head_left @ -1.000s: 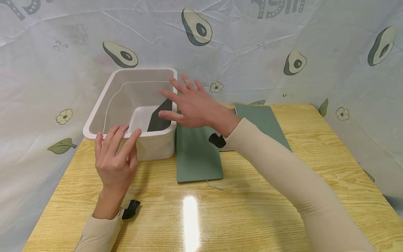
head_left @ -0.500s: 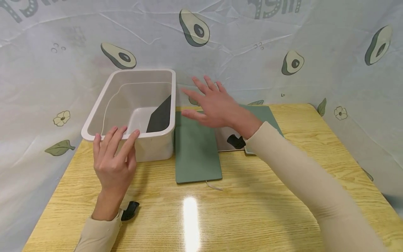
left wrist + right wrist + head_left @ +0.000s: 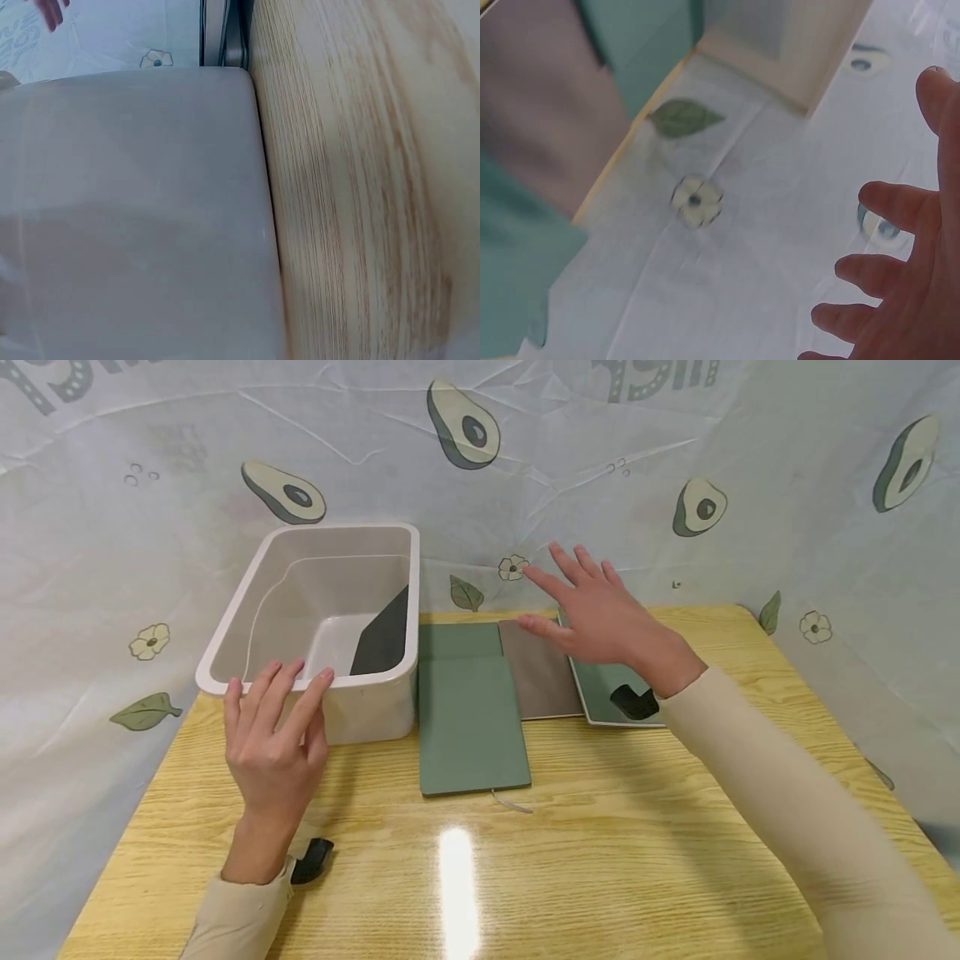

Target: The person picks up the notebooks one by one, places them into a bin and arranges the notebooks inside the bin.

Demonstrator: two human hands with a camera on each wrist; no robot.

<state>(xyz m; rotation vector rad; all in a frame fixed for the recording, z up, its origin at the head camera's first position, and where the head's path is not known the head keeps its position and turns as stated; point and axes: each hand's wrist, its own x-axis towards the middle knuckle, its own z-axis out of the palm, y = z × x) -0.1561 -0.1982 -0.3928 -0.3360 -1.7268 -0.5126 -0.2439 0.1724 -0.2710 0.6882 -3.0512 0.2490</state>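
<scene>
In the head view, my left hand (image 3: 273, 747) rests at the near rim of a grey-white plastic bin (image 3: 367, 706), fingertips lying over the edge, thumb mostly hidden. A dark, flat, notebook-like thing (image 3: 386, 631) leans against the bin's right wall inside. My right hand (image 3: 603, 618) holds nothing, fingers spread in the air above a green notebook (image 3: 603, 693) with a pale edge. Left of that lies a brown notebook (image 3: 542, 672). Beside the bin, a green notebook with a ribbon (image 3: 472, 727) overlaps another green cover (image 3: 461, 639).
The bin and notebooks stand on a wood-grain table (image 3: 570, 843) with a bright reflection near its middle. A pale curtain (image 3: 585, 460) printed with avocados, flowers and leaves hangs behind and at both sides. Black wrist gear (image 3: 312, 860) sits below my left hand.
My right hand has moved rightward from over the bin's right edge to above the right-hand green notebook, uncovering the brown one. My left hand stays at the bin's rim.
</scene>
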